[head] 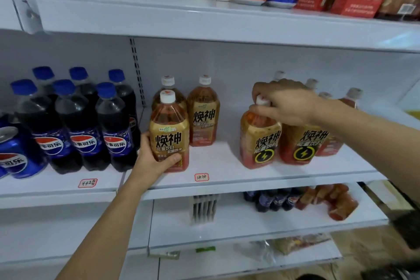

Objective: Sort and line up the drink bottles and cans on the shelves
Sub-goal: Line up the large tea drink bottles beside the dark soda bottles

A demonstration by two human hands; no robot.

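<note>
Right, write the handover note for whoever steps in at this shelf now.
Left hand grips the front amber bottle low on its label, on the middle shelf.
Right hand grips the cap of the tilted amber bottle further right.
Done: cola bottles stand grouped at left.
Left: close the gap between the two amber groups, straighten the tilted one, sort the lower shelf's mixed bottles.
</note>
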